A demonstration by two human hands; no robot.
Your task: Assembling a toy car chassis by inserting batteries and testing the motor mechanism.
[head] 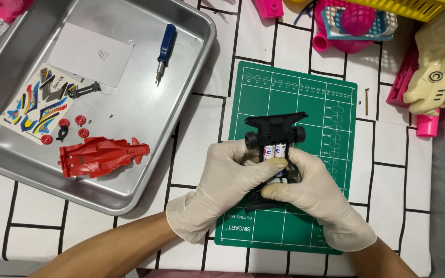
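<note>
Both my hands, left hand (222, 180) and right hand (310, 195), clench the black toy car chassis (276, 128) mid-frame, fingers (271, 167) pressing the 2 batteries (275, 151); best kept level over the green mat (336, 103).

The scene was bright and evenly lit from above, with colours clean and saturated. The shiny rectangular metal tray (6, 154) carried broad soft glare across its floor and a brighter streak along its near rim. Shadows were faint and short, pooling just below the pale latex-gloved hands right of that tray. Focus was sharp throughout, without visible blur or bending at the edges.
</note>
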